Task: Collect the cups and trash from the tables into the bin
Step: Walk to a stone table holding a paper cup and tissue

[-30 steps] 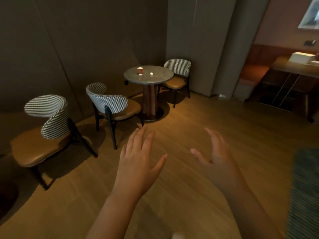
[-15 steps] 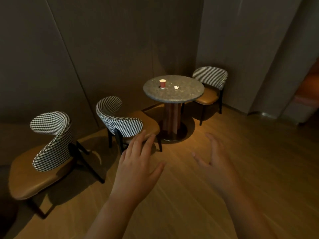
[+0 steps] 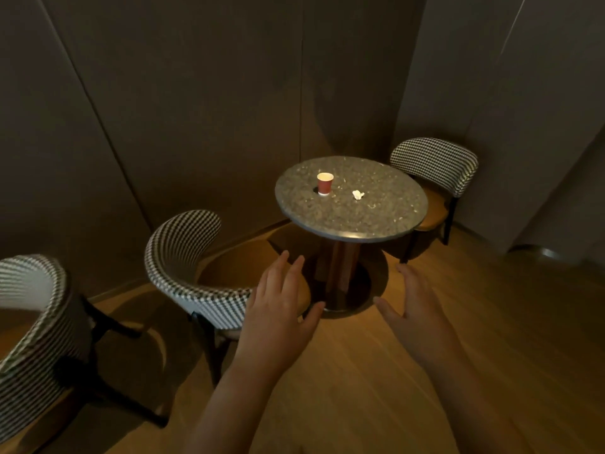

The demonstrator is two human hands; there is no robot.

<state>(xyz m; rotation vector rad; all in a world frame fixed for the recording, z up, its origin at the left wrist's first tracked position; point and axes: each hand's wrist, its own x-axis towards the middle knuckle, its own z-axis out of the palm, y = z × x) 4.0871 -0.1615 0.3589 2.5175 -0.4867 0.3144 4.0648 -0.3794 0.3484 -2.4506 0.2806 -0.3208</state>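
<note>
A person's two bare hands hover over a wooden floor point(image 3: 510, 329) in a dimly lit corner, both reaching toward a round, speckled stone counter point(image 3: 376, 224) on a single pedestal point(image 3: 340, 267). The left hand point(image 3: 278, 317) is spread wide, palm down, fingers straight and thumb out to the side, holding nothing. The right hand point(image 3: 417, 317) is also spread and empty, turned more edge-on to the camera, its thumb pointing toward the left hand.

A red paper cup point(image 3: 325, 185) with a pale rim stands upright on the counter's far left part. A small crumpled white scrap point(image 3: 358, 194) lies near it to the right, apart from the cup, roughly at the middle of the top. Both hands are well short of the counter and touch neither item.

Three chairs with houndstooth backs and tan seats ring the scene. The nearest chair point(image 3: 183, 253) sits just left of the counter, partly behind the left hand. A second chair point(image 3: 435, 162) is tucked against the counter's far right edge. A third chair point(image 3: 29, 326) stands at the left edge of the view, blurred. Dark wall panels point(image 3: 196, 109) close off the corner behind the counter.
</note>
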